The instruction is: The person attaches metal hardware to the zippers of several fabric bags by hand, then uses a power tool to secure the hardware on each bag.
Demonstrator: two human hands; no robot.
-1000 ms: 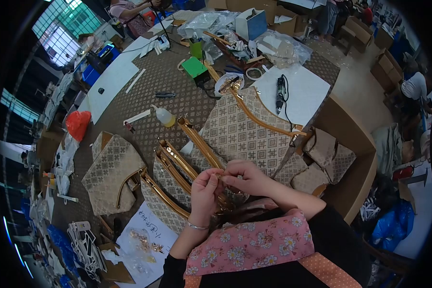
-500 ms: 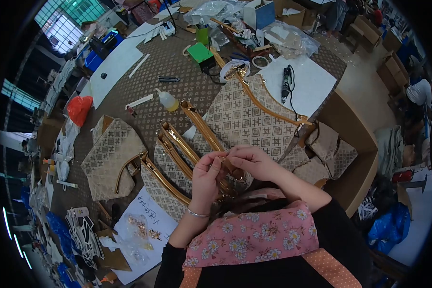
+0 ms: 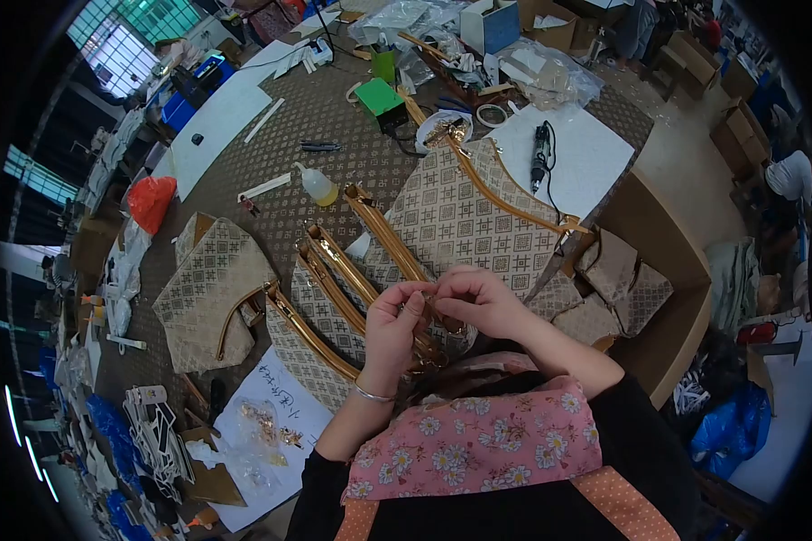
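Item: patterned handbag (image 3: 334, 325), near centre of table (image 3: 334, 153)
Your left hand (image 3: 390, 329) and right hand (image 3: 478, 302) meet, fingertips pinched together on a small gold fitting (image 3: 427, 293) at the bag's gold strap (image 3: 383, 236); glue bottle (image 3: 318, 185) far left.

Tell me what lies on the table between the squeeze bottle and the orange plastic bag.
In the head view, a white strip and a small red-handled tool lie between the squeeze bottle and the orange plastic bag; otherwise patterned table covering.

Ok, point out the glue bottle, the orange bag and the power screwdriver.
glue bottle (image 3: 318, 186), head view, on its body.
orange bag (image 3: 148, 204), head view, on its middle.
power screwdriver (image 3: 539, 153), head view, on its dark barrel.
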